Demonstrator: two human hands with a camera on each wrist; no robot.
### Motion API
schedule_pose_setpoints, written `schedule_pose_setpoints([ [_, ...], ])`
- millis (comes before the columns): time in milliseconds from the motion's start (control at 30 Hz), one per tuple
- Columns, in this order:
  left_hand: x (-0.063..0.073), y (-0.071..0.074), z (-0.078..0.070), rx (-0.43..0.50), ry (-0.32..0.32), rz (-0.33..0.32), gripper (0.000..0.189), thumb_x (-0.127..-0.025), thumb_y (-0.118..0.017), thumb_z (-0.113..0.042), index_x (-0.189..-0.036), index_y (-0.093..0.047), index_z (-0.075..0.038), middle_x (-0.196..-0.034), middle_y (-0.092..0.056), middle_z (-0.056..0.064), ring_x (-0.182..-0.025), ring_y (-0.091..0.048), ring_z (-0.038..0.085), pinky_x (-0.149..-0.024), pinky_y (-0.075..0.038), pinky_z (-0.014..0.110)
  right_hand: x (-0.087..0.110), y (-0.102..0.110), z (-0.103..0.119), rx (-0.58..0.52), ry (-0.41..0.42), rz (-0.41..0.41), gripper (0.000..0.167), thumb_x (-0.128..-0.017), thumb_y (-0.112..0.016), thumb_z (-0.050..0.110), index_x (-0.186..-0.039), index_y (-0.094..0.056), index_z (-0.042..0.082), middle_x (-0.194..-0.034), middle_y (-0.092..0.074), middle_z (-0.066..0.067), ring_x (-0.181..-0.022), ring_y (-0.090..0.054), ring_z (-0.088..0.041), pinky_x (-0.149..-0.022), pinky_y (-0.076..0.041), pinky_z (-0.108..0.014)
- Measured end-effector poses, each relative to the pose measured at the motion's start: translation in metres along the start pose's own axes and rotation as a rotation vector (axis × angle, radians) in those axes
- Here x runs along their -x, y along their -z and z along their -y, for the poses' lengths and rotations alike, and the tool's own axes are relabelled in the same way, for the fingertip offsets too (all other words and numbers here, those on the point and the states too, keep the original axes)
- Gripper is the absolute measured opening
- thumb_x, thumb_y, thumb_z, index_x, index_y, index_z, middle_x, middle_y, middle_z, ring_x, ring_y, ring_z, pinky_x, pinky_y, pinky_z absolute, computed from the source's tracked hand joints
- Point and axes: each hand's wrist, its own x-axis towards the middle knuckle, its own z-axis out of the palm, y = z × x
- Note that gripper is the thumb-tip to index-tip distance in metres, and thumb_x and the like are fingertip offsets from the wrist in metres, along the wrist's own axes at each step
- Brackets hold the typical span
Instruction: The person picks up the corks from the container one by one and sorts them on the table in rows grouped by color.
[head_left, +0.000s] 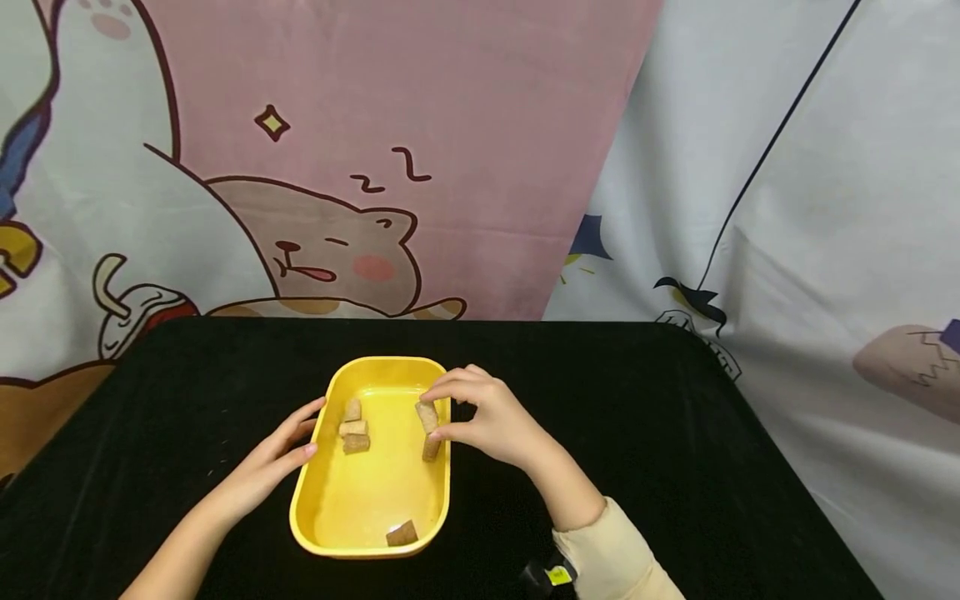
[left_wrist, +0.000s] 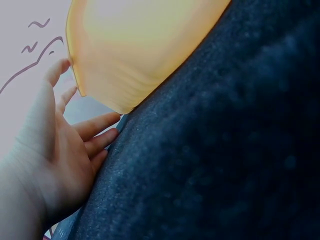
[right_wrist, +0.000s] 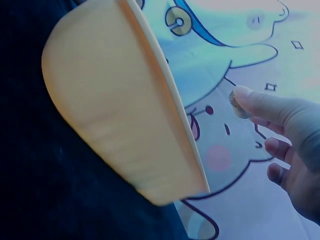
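Note:
A yellow plastic tray (head_left: 367, 500) with rounded corners stands on the black cloth. My right hand (head_left: 487, 412) is over its right side, pinching a cork (head_left: 427, 415) between thumb and fingers. In the right wrist view the cork's end (right_wrist: 240, 106) shows at the thumb tip, above the rim. Below it, another cork (head_left: 431, 448) lies along the tray's right wall. My left hand (head_left: 266, 462) rests against the left side of the tray, fingers extended, thumb at the rim. Three corks (head_left: 355, 427) lie grouped near that side, and a darker cork (head_left: 402, 533) lies at the near end.
Black cloth (head_left: 637, 433) covers the table under and around the tray. A printed fabric backdrop (head_left: 487, 125) with cartoon animals hangs behind it. Beside the right sleeve (head_left: 615, 554) is a small black object with a yellow-green label (head_left: 558, 575).

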Motion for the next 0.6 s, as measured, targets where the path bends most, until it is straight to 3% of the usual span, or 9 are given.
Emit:
schedule_pose_setpoints([
  [167, 0.001, 0.000, -0.003, 0.002, -0.022, 0.004, 0.055, -0.102, -0.043, -0.015, -0.152, -0.020, -0.009, -0.140, -0.035, 0.036, -0.123, -0.038, 0.052, -0.089, -0.044, 0.059, 0.009, 0.011, -0.006, 0.015, -0.058, -0.041, 0.037, -0.072, -0.085, 0.016, -0.107, -0.072, 0.016, -0.110, -0.064, 0.010, -0.099, -0.052, -0.010, -0.084, -0.046, -0.033],
  [433, 0.001, -0.001, -0.002, 0.007, 0.014, 0.001, 0.055, -0.102, -0.044, -0.018, -0.152, -0.021, -0.011, -0.141, -0.034, 0.035, -0.125, -0.036, 0.053, -0.090, -0.043, 0.061, 0.021, 0.024, -0.019, 0.012, -0.156, -0.105, 0.038, -0.071, -0.085, 0.017, -0.106, -0.072, 0.018, -0.110, -0.062, 0.011, -0.092, -0.053, -0.014, -0.076, -0.047, -0.032],
  [600, 0.000, -0.001, 0.000, 0.002, 0.003, -0.001, 0.055, -0.102, -0.044, -0.018, -0.152, -0.021, -0.010, -0.140, -0.035, 0.035, -0.125, -0.036, 0.053, -0.089, -0.042, 0.062, 0.026, 0.031, -0.034, 0.011, -0.208, -0.142, 0.037, -0.071, -0.085, 0.017, -0.105, -0.071, 0.021, -0.108, -0.061, 0.012, -0.088, -0.051, -0.013, -0.076, -0.047, -0.040],
])
